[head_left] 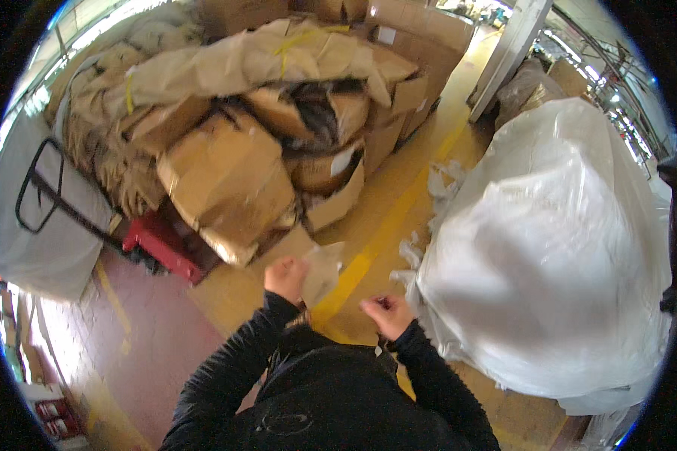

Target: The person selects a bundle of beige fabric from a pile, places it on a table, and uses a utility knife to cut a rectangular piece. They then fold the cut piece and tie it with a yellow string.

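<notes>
My left hand is closed in front of my body. A flat tan piece of cardboard shows right beside it; I cannot tell whether the fingers grip it or it lies on the floor behind. To the right, my right hand is curled into a loose fist, with a dark hollow between thumb and fingers and nothing seen in it. Nearest to that hand stands a large bulky load wrapped in white plastic film. Beyond my left hand sits a crumpled brown cardboard box.
Flattened cardboard and brown wrapping are heaped behind the box. A red pallet jack with a black handle stands at left, beside a white-covered stack. Torn film scraps lie near a yellow floor line. A post rises at back right.
</notes>
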Demonstrator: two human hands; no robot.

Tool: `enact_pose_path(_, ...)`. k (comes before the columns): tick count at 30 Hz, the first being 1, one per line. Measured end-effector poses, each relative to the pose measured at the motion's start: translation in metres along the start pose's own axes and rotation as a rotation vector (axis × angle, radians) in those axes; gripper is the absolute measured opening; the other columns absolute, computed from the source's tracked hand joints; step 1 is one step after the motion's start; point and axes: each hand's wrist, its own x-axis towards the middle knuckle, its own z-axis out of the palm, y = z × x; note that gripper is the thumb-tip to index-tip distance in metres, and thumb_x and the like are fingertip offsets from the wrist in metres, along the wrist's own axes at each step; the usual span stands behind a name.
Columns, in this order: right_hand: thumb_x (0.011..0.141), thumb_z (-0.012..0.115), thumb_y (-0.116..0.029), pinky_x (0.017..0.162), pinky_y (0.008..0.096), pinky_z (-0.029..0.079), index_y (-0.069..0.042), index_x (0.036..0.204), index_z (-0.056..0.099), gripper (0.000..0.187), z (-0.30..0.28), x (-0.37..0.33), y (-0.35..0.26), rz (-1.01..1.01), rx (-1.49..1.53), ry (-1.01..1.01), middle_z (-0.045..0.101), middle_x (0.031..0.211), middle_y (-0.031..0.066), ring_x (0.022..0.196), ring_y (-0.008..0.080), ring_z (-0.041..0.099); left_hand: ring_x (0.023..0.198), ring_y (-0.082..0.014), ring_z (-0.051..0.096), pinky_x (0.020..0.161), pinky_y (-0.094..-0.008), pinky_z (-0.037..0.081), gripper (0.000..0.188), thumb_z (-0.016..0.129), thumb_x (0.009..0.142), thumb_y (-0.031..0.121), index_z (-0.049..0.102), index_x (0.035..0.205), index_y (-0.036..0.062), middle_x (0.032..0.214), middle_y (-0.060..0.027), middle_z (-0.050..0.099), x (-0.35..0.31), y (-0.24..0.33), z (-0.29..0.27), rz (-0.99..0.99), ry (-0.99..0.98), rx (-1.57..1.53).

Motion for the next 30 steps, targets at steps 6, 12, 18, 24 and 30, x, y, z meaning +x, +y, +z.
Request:
enact_pose_path(6,0.085,0.065,-0.033,0.060,0.0274,0.046,0.001,0.088,0.064,0.035,-0.033,0.180,-0.067,-0.078,0.187,0.094,0.062,0.077,0.0045,0.067,0.0125,0.058,0.091,-0.0336,0.064,0.077,-0.0361,0.051,0.024,0.070,0.076,0.016,0.064,0.094,0.0016,0.108,-0.0219,0.062,0.127,0.061,0.105,0.800,-0.427,0.476)
enact_pose_path(12,0.080,0.061,-0.026,0.060,0.0359,0.047,0.002,0.083,0.062,0.028,-0.186,0.397,-0.107,-0.204,-0.211,0.297,0.063,0.069,0.0146,0.065,0.0243,0.062,0.113,-0.0356,0.054,0.092,-0.0386,0.047,0.040,0.070,0.077,0.020,0.060,0.112,0.0043,0.130,-0.0219,0.049,0.304,0.044,0.213,0.852,-0.573,0.480)
enact_pose_path(18,0.080,0.059,-0.024,0.064,0.0442,0.048,-0.001,0.075,0.062,0.023,-0.352,0.614,-0.207,-0.330,-0.708,0.414,0.063,0.074,0.0195,0.072,0.0366,0.062,0.089,-0.0282,0.066,0.073,-0.0366,0.054,0.028,0.061,0.085,0.026,0.065,0.108,0.0093,0.101,-0.0138,0.066,0.407,0.043,0.255,0.082,-0.479,0.722)
enact_pose_path(24,0.081,0.059,-0.020,0.063,0.0420,0.046,0.003,0.081,0.061,0.023,-0.444,0.806,-0.325,-0.607,-0.666,0.409,0.062,0.072,0.0194,0.067,0.0335,0.060,0.074,-0.0280,0.066,0.066,-0.0357,0.053,0.036,0.065,0.080,0.036,0.067,0.104,0.0094,0.089,-0.0137,0.068,0.449,0.061,0.264,-0.131,-0.314,0.909)
enact_pose_path(30,0.077,0.065,-0.024,0.063,0.0368,0.046,0.001,0.078,0.062,0.025,-0.487,0.938,-0.393,-0.691,-0.569,0.257,0.063,0.067,0.0132,0.064,0.0205,0.060,0.080,-0.0275,0.067,0.072,-0.0369,0.053,0.041,0.063,0.081,0.040,0.067,0.100,0.0039,0.096,-0.0149,0.068,0.464,0.056,0.275,-0.298,-0.218,0.910)
